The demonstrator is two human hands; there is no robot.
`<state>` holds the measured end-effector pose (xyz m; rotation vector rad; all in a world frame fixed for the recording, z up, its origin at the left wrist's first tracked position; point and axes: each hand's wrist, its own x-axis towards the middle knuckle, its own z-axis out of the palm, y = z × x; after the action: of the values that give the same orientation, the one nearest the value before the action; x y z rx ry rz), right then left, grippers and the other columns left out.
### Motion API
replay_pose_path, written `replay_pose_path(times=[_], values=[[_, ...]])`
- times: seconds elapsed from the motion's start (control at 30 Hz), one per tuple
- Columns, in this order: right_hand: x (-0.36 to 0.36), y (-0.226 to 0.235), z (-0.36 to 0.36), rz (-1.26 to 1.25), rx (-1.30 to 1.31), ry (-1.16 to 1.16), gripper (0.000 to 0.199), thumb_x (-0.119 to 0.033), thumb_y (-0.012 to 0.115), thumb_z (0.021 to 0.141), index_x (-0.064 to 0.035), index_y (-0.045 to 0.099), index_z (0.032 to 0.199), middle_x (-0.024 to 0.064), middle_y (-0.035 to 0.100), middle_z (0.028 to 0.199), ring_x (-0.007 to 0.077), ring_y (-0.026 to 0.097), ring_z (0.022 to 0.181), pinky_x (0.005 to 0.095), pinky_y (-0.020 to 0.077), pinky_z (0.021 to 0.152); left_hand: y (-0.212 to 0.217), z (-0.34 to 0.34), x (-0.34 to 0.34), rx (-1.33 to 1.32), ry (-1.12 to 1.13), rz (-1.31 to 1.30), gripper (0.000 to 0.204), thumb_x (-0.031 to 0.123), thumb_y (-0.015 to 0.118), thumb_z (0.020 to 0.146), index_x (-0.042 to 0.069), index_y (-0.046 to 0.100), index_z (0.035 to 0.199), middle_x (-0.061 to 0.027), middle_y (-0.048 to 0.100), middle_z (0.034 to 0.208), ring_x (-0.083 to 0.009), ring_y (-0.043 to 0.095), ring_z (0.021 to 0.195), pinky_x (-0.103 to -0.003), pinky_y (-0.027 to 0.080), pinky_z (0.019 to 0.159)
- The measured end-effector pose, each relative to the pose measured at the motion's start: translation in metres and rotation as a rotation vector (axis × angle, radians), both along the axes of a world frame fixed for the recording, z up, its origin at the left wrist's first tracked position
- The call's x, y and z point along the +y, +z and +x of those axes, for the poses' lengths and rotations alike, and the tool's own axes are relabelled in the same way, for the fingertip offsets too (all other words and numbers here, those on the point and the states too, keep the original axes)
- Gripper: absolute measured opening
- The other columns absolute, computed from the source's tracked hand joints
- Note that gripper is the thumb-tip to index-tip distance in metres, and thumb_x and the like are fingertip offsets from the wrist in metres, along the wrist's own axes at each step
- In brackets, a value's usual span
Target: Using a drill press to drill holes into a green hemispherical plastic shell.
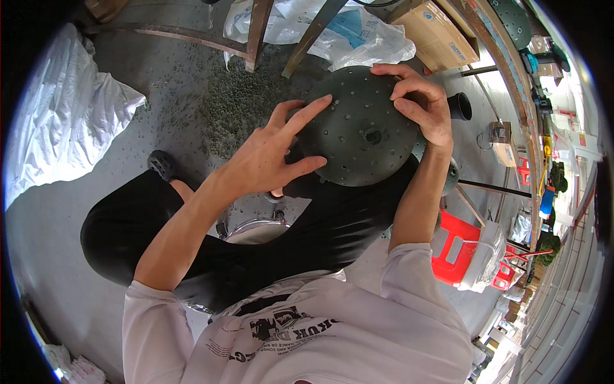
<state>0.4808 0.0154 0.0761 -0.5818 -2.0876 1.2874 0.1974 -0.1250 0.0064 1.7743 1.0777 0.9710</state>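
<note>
A dark green, dome-shaped piece (pixel 348 144) dotted with small holes and nubs rests on my right thigh. Near its middle is one larger hole. My left hand (pixel 281 141) lies at the dome's left side, fingers spread, with the index fingertip and thumb touching its surface. At the upper right rim, my right hand (pixel 425 105) curls its fingers around the edge, the thumb bent against the dome. The underside of the dome is hidden.
Dark green bits (pixel 240 105) lie heaped on the floor beyond my knees. White plastic sheeting (pixel 77 121) is at the left. Metal bench legs (pixel 259 32) and a cardboard box (pixel 435 35) stand ahead. A red plastic stool (pixel 454 246) is at my right.
</note>
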Motion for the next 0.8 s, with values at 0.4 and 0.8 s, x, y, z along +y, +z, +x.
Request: replay_pose_path(times=[0.4, 0.8], values=[[-0.003, -0.003, 0.003, 0.022, 0.009, -0.064, 0.012, 0.006, 0.069, 0.083, 0.0006, 0.071, 0.093, 0.0203, 0.066, 0.129, 0.0189, 0.062, 0.104, 0.0303, 0.0471, 0.087, 0.002, 0.006, 0.007, 0.153, 0.019, 0.133, 0.094, 0.044, 0.082, 0.082, 0.029, 0.03, 0.159, -0.0349, 0.046, 0.139, -0.0396, 0.07, 0.071, -0.047, 0.059, 0.076], [-0.003, 0.011, 0.016, 0.089, -0.001, -0.031, 0.02, 0.003, 0.071, 0.079, -0.0001, 0.071, 0.099, 0.0212, 0.064, 0.133, 0.0276, 0.06, 0.122, 0.0397, 0.0443, 0.104, 0.009, 0.019, 0.017, 0.088, 0.038, 0.117, 0.092, 0.042, 0.083, 0.08, 0.023, 0.033, 0.155, -0.0338, 0.047, 0.14, -0.0431, 0.07, 0.077, -0.048, 0.059, 0.075]])
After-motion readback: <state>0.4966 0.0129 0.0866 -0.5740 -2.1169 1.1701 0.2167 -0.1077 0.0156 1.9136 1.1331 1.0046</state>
